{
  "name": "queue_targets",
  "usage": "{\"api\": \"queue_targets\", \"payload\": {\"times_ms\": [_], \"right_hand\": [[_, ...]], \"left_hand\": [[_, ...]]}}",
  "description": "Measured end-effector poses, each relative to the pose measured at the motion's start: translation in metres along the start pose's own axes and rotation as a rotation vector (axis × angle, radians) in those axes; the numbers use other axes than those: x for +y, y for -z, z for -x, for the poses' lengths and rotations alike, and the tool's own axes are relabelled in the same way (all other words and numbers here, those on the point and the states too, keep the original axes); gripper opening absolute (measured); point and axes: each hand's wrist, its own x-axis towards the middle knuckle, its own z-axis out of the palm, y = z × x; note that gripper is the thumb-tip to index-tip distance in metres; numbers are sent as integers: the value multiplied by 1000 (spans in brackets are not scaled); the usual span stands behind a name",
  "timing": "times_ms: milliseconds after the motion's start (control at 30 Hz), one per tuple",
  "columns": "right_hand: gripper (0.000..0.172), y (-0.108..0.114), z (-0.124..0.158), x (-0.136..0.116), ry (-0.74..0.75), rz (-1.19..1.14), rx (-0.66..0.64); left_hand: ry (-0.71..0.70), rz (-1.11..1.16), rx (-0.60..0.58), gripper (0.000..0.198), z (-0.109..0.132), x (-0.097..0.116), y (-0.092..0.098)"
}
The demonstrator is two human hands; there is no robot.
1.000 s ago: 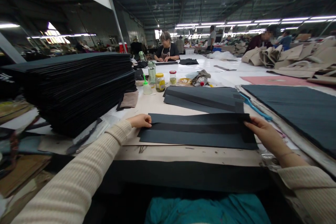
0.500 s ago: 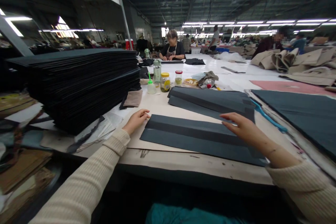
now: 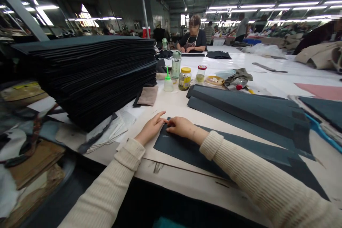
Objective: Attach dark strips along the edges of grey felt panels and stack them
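Note:
A long dark blue-green panel point(image 3: 184, 149) with a darker strip lies on the pale board in front of me. My left hand point(image 3: 151, 127) is beside its left end, fingers apart, its fingertips close to the panel's upper left corner. Over that same corner, my right hand point(image 3: 181, 128) has its fingers bent and pressed together; what they pinch, if anything, is too small to make out. Similar panels point(image 3: 240, 114) lie behind, to the right. A tall stack of dark sheets point(image 3: 93, 74) stands at the left.
A bottle point(image 3: 176, 65), a green-tipped squeeze bottle point(image 3: 168, 84), a yellow-lidded jar point(image 3: 184, 79) and a red-lidded jar point(image 3: 201, 74) stand beyond the board. Across the table sits a person point(image 3: 192, 37). Paper scraps point(image 3: 112, 131) lie at left.
My right hand has moved left along the panel to its left end, close to my left hand, and its fingers have closed. The view has turned to the right.

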Motion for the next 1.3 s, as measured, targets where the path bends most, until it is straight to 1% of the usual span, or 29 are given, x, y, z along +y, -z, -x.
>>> {"api": "queue_targets", "payload": {"times_ms": [133, 267, 433, 500, 600, 700, 800, 867, 967, 1033, 1133, 1200, 1267, 1300], "right_hand": [[21, -9, -16, 4, 23, -49, -41], [10, -14, -16, 6, 126, -104, -26], [6, -23, -7, 11, 252, -200, 86], [4, -26, -3, 12, 283, -245, 117], [6, -24, 7, 13, 288, -303, 82], [7, -15, 27, 20, 293, -350, 24], [6, -1, 61, 35, 271, -370, -47], [9, 12, 89, 51, 245, -373, -121], [20, 38, 140, 84, 186, -346, -215], [27, 58, 179, 112, 84, -292, -233], [33, 89, 246, 164, -113, -188, -208], [31, 108, 295, 208, -268, -105, -151], [31, 125, 347, 256, -354, -26, -115], [35, 133, 373, 279, -388, 42, -52]], "left_hand": [[6, -89, 18, 45, -1, -3, -1], [-44, -179, 13, 37, -2, -5, 0], [-135, -302, -23, 17, -4, -8, 0], [-150, -361, -29, 14, -5, -8, 0], [-167, -423, -34, 16, -4, -10, 0], [-192, -433, -46, 19, -4, -11, 0], [-201, -435, -61, 21, -3, -11, 1], [-197, -440, -77, 22, -3, -10, 2], [-188, -458, -95, 24, -3, -6, 2], [-185, -472, -101, 26, -3, -3, 2], [-182, -490, -114, 31, -4, -1, 2], [-178, -509, -111, 33, -5, -2, 2], [-176, -532, -112, 35, -7, -2, 3], [-175, -549, -125, 36, -8, -3, 4]]}}
